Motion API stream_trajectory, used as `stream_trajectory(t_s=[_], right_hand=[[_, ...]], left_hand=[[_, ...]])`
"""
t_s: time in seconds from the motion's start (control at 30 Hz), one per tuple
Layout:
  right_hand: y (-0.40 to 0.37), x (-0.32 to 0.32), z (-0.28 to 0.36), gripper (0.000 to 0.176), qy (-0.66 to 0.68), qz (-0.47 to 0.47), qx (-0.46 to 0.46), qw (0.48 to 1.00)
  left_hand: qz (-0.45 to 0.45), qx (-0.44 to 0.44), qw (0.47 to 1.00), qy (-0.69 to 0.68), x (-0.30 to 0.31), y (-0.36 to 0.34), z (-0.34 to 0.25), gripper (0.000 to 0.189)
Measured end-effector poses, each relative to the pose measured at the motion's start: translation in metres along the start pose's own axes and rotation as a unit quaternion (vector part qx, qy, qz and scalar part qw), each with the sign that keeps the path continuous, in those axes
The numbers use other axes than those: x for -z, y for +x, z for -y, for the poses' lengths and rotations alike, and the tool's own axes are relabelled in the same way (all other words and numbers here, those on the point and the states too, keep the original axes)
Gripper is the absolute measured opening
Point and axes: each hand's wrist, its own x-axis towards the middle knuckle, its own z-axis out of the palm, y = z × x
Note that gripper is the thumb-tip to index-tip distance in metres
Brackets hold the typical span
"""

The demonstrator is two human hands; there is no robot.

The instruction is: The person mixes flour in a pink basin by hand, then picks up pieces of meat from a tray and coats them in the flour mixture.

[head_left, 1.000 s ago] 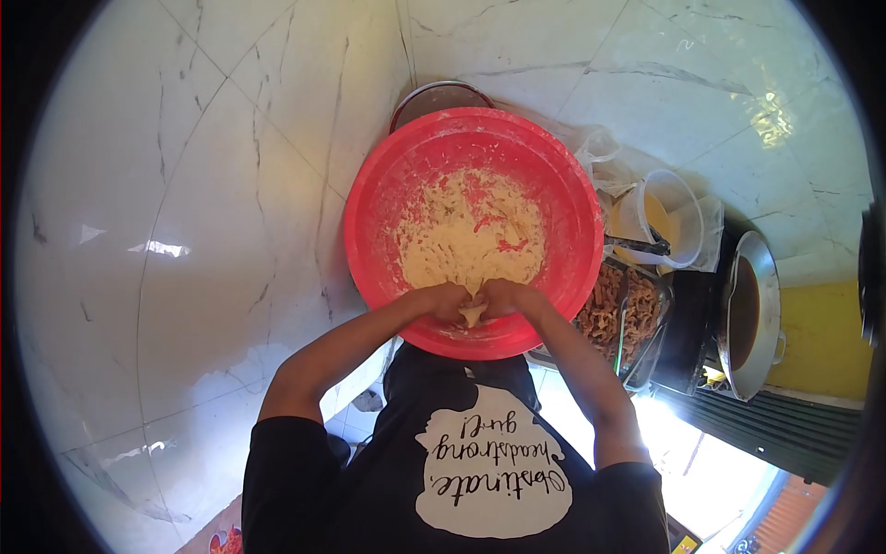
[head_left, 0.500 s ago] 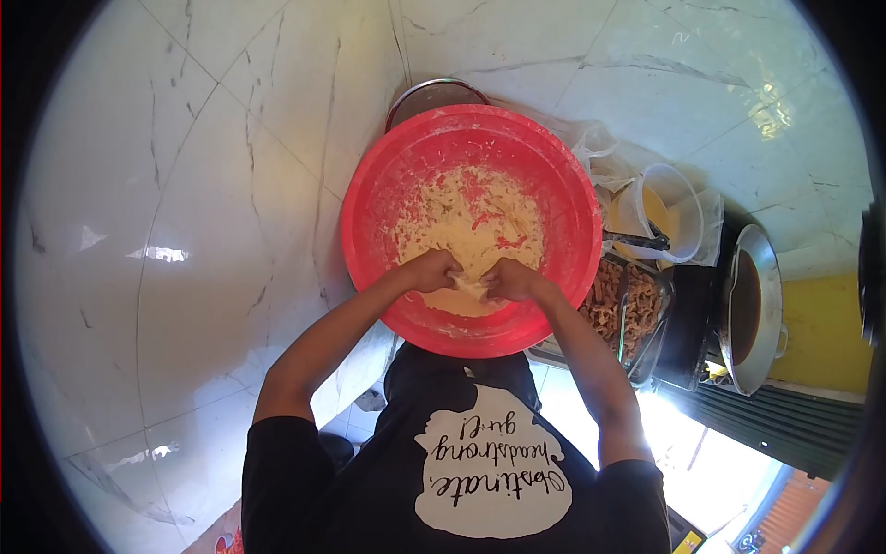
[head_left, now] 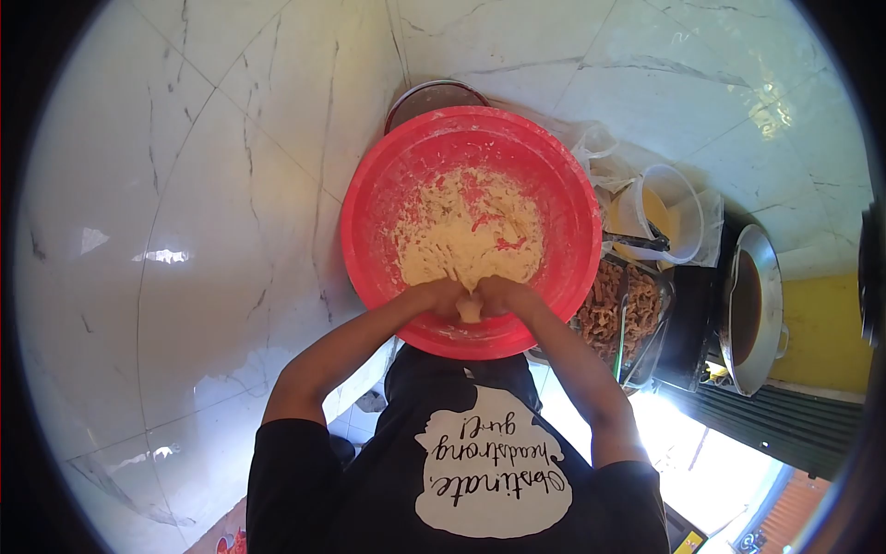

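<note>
Two bare hands, left hand and right hand, meet at the soft pale-yellow dough inside the round red plastic basin; fingers are hidden, so I cannot tell if they clamp it. Kneading seems in hand, and the next move probably calls for folding. Compared with half a second ago, both are closer together and nearer the black shirt.

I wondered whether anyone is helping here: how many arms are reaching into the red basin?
2: the left arm over the near left rim of the red basin, the right arm over its near right rim. None seems hidden.
</note>
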Motion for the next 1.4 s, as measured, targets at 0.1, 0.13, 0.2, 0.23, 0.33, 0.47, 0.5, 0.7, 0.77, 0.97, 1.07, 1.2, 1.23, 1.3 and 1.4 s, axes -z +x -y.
stream_trajectory(t_s=[0.1, 0.13, 0.2, 0.23, 0.33, 0.47, 0.5, 0.7, 0.77, 0.97, 1.07, 1.2, 1.23, 1.3, 1.4], right_hand=[[0.0, 0.001, -0.002, 0.037, 0.051, 0.031, -0.029, 0.998], [0.0, 0.002, -0.004, 0.037, 0.053, 0.031, -0.03, 0.998], [0.002, 0.004, -0.008, 0.036, 0.06, -0.066, -0.014, 0.996], [0.003, 0.002, -0.009, 0.036, 0.062, -0.067, -0.015, 0.996], [0.003, -0.001, -0.008, 0.035, 0.082, 0.006, 0.017, 0.996], [-0.002, 0.003, -0.006, 0.037, 0.07, 0.037, 0.006, 0.997], [-0.003, 0.007, -0.009, 0.038, 0.086, 0.047, 0.009, 0.995], [0.003, -0.003, -0.013, 0.038, 0.092, -0.031, -0.005, 0.995], [-0.001, -0.003, -0.008, 0.036, 0.076, -0.008, -0.001, 0.997], [0.014, -0.004, -0.03, 0.035, 0.121, -0.031, 0.024, 0.992], [0.013, -0.005, -0.028, 0.035, 0.092, -0.076, 0.014, 0.993], [-0.011, 0.012, -0.004, 0.034, 0.043, 0.073, 0.013, 0.996], [-0.01, 0.012, -0.006, 0.034, 0.042, 0.073, 0.014, 0.996], [-0.005, 0.011, -0.016, 0.033, 0.084, 0.053, -0.005, 0.995], [0.007, -0.007, -0.029, 0.032, 0.072, -0.161, -0.018, 0.984]], left_hand=[[0.038, 0.025, 0.996, -0.078, -0.001, 0.002, 0.003, 0.046], [0.04, 0.025, 0.996, -0.078, 0.003, 0.002, 0.004, 0.046], [-0.072, 0.07, 0.994, -0.037, 0.012, 0.0, 0.005, 0.047], [-0.07, 0.069, 0.994, -0.037, 0.013, -0.002, 0.003, 0.047], [0.014, 0.032, 0.998, -0.057, 0.007, -0.004, 0.003, 0.048], [0.004, 0.009, 0.997, -0.081, 0.003, -0.002, 0.007, 0.049], [0.043, 0.034, 0.991, -0.12, 0.008, -0.001, 0.006, 0.051], [-0.006, 0.011, 1.0, 0.003, 0.008, -0.001, 0.0, 0.046], [0.003, -0.007, 1.0, -0.015, 0.003, -0.003, -0.002, 0.045], [-0.073, 0.066, 0.983, -0.154, 0.002, 0.002, 0.01, 0.045], [-0.103, 0.059, 0.992, -0.031, 0.0, 0.003, 0.006, 0.044], [0.019, -0.017, 0.998, -0.062, -0.006, 0.002, 0.005, 0.043], [0.018, -0.016, 0.998, -0.063, -0.004, 0.003, 0.006, 0.043], [0.069, 0.076, 0.967, -0.232, 0.0, 0.005, 0.006, 0.045], [-0.176, 0.069, 0.982, 0.025, -0.009, 0.006, 0.006, 0.045]])
